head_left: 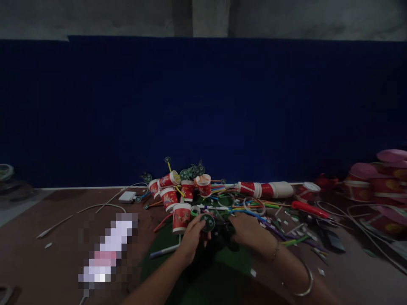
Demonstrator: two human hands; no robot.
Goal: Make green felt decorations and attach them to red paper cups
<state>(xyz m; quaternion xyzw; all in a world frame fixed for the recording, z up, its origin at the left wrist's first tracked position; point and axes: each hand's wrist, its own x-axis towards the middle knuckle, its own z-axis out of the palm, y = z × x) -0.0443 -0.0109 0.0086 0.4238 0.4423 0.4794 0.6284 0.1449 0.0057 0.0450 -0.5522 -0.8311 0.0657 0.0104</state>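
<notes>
Near the table's middle my left hand (192,238) pinches a small round dark-green disc (207,223) with pale markings. My right hand (247,228) is just right of it, knuckles up, fingers curled down over a dark spot; what they touch is too dim to make out. A red paper cup (182,218) with a white rim stands beside my left hand. Behind it are several more red cups (168,199), some tipped over, with coloured sticks and green discs. Dark green material (165,271) lies under my hands.
To the right lie colourful sticks (280,205), a tape roll (254,206), a red-handled tool (310,209), paper scraps and a row of nested cups (265,189). More red cups (359,186) sit far right. A white box (127,197), cables and a pixelated object (110,250) are left.
</notes>
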